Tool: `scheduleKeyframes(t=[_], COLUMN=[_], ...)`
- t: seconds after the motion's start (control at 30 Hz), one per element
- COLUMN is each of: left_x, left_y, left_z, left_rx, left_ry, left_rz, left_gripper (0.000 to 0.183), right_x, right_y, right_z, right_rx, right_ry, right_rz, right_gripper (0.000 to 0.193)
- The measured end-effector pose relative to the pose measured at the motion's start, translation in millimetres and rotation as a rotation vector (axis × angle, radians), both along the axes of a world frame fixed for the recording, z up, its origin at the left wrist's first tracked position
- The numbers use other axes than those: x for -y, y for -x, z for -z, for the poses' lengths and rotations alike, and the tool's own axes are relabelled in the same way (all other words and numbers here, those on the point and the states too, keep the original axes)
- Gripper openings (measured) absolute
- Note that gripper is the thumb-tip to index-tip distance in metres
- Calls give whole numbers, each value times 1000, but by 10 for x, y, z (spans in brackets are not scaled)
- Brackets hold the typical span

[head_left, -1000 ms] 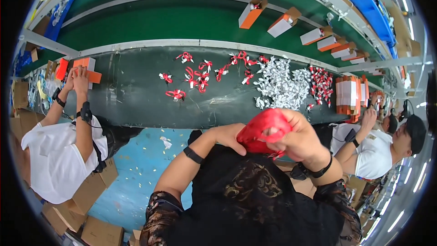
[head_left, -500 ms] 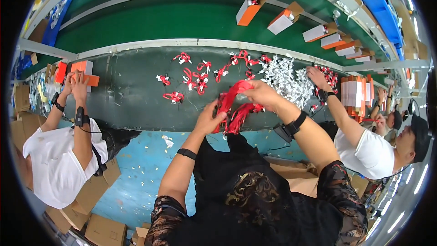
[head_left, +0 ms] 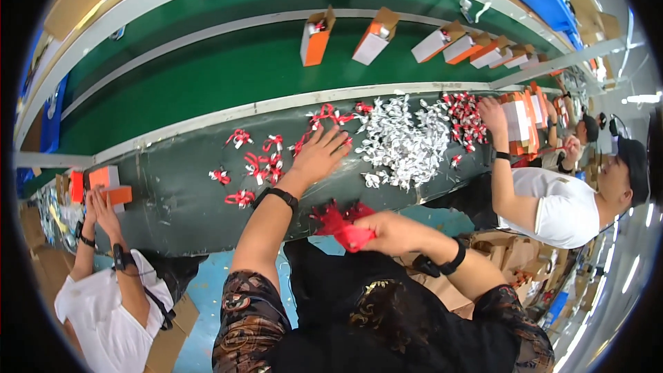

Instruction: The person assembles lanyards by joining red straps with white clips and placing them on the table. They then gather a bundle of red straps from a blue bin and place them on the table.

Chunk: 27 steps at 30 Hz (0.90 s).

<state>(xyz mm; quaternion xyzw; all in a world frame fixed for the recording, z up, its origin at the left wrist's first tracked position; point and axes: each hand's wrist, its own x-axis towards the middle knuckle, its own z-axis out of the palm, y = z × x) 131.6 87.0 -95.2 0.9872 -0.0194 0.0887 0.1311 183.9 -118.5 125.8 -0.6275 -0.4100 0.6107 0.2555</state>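
My right hand [head_left: 397, 232] is closed on a bundle of red straps [head_left: 351, 233], whose loose ends hang at the near edge of the table. My left hand [head_left: 322, 155] lies with fingers stretched out over the dark tabletop, at some small red loops. A red loop with white tags [head_left: 330, 115] shows just beyond its fingertips. More red loops [head_left: 264, 166] with white and black bits lie scattered left of this hand. Right of it spreads a big pile of small white looped pieces [head_left: 407, 141].
A heap of red pieces [head_left: 466, 119] lies beyond the white pile. Orange and white boxes [head_left: 373, 38] stand along the green conveyor [head_left: 228, 62]. One co-worker at left handles an orange box [head_left: 110, 186]; another at right reaches toward stacked boxes [head_left: 518, 124].
My left hand has let go of the red straps and reached forward over the table. My right hand has drawn the bundle back toward me. The view has shifted.
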Motion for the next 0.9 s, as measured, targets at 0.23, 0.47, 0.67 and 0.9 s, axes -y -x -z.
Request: scheduleKeyframes(t=[0.23,0.47,0.67,0.9], left_x=[112,238,-4,-155], left_y=[-637,-816,-596,-297], left_z=[98,259,424,417], left_rx=[-196,-360,-305,-279], left_ry=[-41,-38,-110,-81], left_rz=[-144,-324,-323,-453], left_gripper=[96,100,84,76], right_x=[198,322,307,64], right_y=[163,244,178,158], right_z=[136,346,461,509], right_rx=[114,118,194,206], right_ry=[-73,-27,-72,-116], right_rz=[18,67,63,17], right_gripper=[13,20,15,18])
